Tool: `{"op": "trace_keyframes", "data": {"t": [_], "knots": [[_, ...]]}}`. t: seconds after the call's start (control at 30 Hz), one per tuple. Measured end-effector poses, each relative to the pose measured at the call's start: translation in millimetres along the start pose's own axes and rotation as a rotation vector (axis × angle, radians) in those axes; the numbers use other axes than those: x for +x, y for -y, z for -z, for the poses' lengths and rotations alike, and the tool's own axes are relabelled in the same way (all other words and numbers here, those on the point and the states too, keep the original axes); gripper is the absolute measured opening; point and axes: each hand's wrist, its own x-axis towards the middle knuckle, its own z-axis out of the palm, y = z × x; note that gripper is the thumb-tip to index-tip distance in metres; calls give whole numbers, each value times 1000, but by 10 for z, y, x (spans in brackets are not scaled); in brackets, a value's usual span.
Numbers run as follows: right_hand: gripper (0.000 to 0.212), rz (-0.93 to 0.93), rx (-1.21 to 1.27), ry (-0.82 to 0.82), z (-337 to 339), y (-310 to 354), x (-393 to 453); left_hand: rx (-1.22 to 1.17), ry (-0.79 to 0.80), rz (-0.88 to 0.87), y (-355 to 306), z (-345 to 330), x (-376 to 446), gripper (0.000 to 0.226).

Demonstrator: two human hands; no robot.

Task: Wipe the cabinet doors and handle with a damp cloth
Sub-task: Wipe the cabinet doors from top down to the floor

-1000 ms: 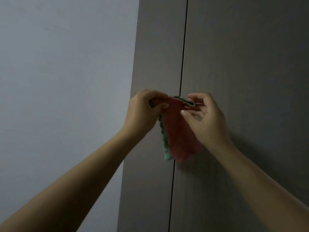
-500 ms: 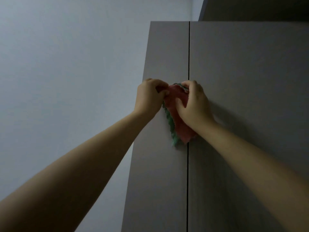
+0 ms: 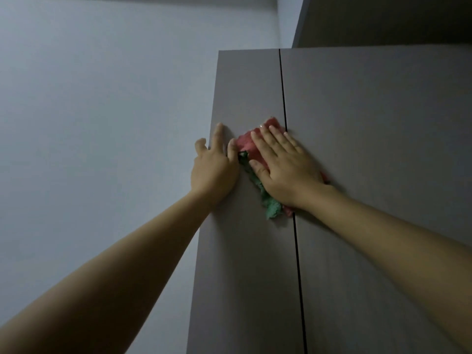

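Fingers [image 3: 270,139] of the right hand [image 3: 286,169] lie straight and spread, pressing the pink and green cloth [image 3: 251,146] flat against the cabinet, high up and straddling the dark seam [image 3: 297,251] between the two doors; a flat palm like this likely serves to spread pressure for wiping. Just beside it, the left hand [image 3: 214,169] rests released on the narrow left door [image 3: 242,264], fingers straight, one tip touching the cloth's edge and the thumb past the door's outer edge, probably bracing. Right door [image 3: 383,175] stretches away bare. No handle shows, and no containers are in view. Pale wall [image 3: 102,123] lies to the left.
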Motion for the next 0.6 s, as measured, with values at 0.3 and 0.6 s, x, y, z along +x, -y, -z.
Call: {"op": "trace_keyframes", "data": {"t": [0.3, 0.6], "knots": [[57, -38, -29, -66, -120, -48, 187, -31, -32, -46, 155, -139, 46, 47], [58, -151, -77, -77, 15, -431, 589, 237, -100, -81, 135, -192, 69, 60]]}}
